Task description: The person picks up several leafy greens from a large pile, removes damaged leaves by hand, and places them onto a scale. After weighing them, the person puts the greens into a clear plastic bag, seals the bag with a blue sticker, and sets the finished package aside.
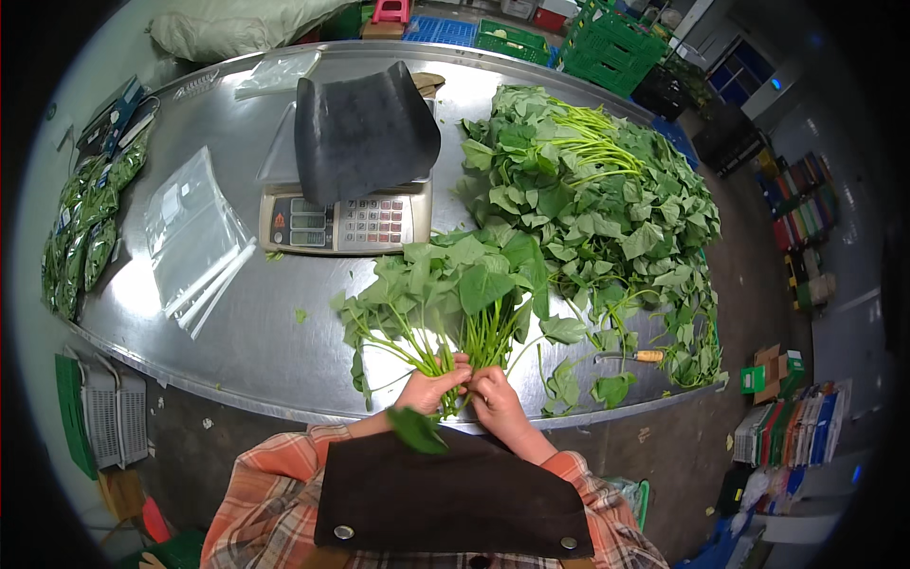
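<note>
My left hand (428,390) is closed around the lower stems of a bunch of leafy greens (462,277) at the table's near edge. The leaves fan out away from me, and the cut stem ends point towards my apron. Close beside it, my right hand (496,404) has its fingers curled against the right-hand stems, pinching at them. Its fingertips are partly hidden. A single leaf (419,429) shows below my left wrist, in front of the dark apron (455,498). Ahead stands a digital scale (373,224) with a black curved pan (366,135) on top.
A large heap of the same greens (604,192) covers the right side of the steel table (277,341). A wooden-handled knife (648,355) lies among loose leaves. Clear plastic bags (192,235) and filled packs of greens (82,220) are on the left. Green crates (608,50) stand beyond.
</note>
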Motion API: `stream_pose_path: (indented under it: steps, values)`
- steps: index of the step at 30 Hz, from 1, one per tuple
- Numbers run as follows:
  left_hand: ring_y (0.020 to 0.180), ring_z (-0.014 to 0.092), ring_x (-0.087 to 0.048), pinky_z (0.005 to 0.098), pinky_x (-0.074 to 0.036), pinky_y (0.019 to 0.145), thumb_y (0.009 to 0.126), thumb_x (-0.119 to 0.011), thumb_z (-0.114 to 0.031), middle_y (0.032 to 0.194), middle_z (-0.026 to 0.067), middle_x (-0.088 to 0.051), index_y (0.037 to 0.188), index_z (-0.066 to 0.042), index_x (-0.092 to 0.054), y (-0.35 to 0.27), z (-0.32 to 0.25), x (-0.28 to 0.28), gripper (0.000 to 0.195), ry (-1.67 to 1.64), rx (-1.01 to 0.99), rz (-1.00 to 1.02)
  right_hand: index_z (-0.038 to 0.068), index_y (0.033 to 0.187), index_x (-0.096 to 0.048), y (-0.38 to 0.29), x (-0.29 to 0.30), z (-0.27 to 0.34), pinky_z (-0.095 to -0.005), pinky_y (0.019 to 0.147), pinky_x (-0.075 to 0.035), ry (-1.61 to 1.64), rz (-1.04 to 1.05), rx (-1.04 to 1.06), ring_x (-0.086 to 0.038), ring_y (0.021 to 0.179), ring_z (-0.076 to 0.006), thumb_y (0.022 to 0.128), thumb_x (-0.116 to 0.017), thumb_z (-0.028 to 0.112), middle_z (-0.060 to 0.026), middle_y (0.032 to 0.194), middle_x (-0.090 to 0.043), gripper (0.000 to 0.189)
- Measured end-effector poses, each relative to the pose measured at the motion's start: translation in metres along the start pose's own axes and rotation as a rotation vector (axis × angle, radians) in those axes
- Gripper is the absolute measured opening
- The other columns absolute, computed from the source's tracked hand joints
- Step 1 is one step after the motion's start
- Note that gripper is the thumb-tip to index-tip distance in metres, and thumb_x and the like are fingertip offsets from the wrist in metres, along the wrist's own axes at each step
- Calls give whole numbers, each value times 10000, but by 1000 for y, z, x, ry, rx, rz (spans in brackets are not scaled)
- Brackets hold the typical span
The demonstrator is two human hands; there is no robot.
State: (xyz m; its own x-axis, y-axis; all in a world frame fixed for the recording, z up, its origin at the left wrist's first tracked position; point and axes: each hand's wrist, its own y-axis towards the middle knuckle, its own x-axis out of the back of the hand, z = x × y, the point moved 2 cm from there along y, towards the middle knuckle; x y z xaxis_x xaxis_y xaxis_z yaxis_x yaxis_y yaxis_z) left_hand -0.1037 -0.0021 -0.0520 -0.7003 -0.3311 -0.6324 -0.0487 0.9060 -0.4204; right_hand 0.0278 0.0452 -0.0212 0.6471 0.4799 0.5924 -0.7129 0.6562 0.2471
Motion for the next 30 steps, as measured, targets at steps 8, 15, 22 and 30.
stream_pose_path:
  steps: [8, 15, 22, 30]
  values:
    - [862, 119, -531, 255, -407, 788, 807, -600, -127, 910, 62, -564, 1004, 3, -520, -7, -36, -7, 249, 38, -27, 50, 31, 778, -451, 31, 0, 22, -363, 631, -461, -99, 188, 186, -536, 759, -320, 652, -566, -30, -143, 889, -463, 181]
    - [949, 158, -509, 313, -420, 816, 845, -544, -171, 1047, 69, -525, 1114, -31, -471, -16, -46, 8, 312, -65, 161, -20, 26, 786, -465, 38, -11, 35, -360, 607, -448, -103, 298, 255, -526, 721, -299, 673, -546, -24, -124, 828, -468, 148]
    - [741, 172, -535, 286, -445, 677, 825, -544, -137, 857, 54, -572, 1003, -38, -536, -10, -34, 47, 203, -373, 59, -216, 39, 788, -492, 28, -3, 50, -311, 623, -461, 276, 53, 185, -548, 736, -235, 744, -578, -38, -72, 813, -516, 123]
    - [816, 172, -535, 286, -436, 706, 842, -514, -146, 885, 68, -560, 1071, -33, -481, -29, -38, 51, 258, -369, 40, -53, -20, 903, -544, 30, -14, 11, -195, 506, -414, 731, 414, -793, -498, 543, -64, 805, -613, 172, -5, 629, -522, 226]
